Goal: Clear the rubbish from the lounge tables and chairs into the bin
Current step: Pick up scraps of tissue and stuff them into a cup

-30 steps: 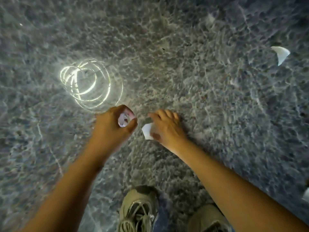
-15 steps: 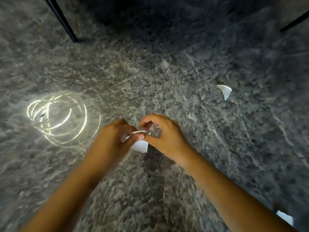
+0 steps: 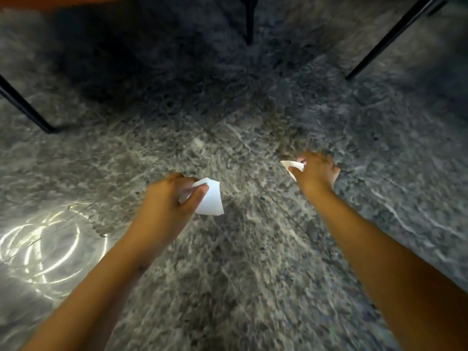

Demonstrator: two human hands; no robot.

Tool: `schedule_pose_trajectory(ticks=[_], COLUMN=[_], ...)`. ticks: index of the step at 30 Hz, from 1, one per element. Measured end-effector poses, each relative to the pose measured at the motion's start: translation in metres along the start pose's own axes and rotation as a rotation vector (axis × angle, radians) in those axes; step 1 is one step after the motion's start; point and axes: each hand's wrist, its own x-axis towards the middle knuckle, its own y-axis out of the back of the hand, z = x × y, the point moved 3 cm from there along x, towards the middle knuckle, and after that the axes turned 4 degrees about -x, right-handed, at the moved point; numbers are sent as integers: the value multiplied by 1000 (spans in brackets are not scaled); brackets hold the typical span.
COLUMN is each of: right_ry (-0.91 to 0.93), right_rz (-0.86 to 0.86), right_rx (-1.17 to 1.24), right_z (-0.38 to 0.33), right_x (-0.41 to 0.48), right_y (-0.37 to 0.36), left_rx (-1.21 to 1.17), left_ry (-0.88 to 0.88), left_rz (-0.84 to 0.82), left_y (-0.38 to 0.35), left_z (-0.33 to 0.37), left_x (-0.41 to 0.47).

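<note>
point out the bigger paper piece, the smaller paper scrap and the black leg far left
bigger paper piece [image 3: 211, 201], head view, its flat white face
smaller paper scrap [image 3: 290, 164], head view, its white upper strip
black leg [image 3: 25, 106], head view, midway along its shaft

No writing, label, brand, number or sign can be read. The white paper scrap [image 3: 211, 201] pinched in the left hand [image 3: 167, 198] shows a plain face. The crumpled scrap [image 3: 291, 166] in the right hand [image 3: 316, 173] is too blurred to tell.

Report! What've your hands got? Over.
Left hand grips white paper scrap. Right hand pinches smaller scrap. Black furniture legs ahead, clear of both hands.
</note>
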Motion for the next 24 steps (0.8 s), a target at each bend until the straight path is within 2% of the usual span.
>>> schedule_pose_trajectory(ticks=[3, 5, 8, 10, 12, 15, 21, 24], right_ry=[-11, 5, 141, 273, 345, 293, 196, 184], right_rz=[-22, -43, -195, -335, -413, -405, -272, -264], right_rx=[35, 148, 709, 934, 967, 987, 889, 806], right_z=[-4, -12, -39, -58, -69, -68, -44, -20], right_x=[-7, -16, -50, -77, -96, -104, -111, -115], right_y=[4, 15, 35, 44, 45, 42, 48, 61], left_rx=[-8, -36, -105, -227, -354, -430, -308, -292], left_ry=[6, 5, 21, 73, 118, 139, -48, -96], left_rz=[12, -1, -13, -50, -98, -142, -155, -224], left_y=[-5, -9, -17, -24, -33, -41, -54, -66], left_z=[-2, -1, 2, 3, 9, 19, 47, 60], left_x=[0, 0, 1, 1, 0, 1, 2, 4])
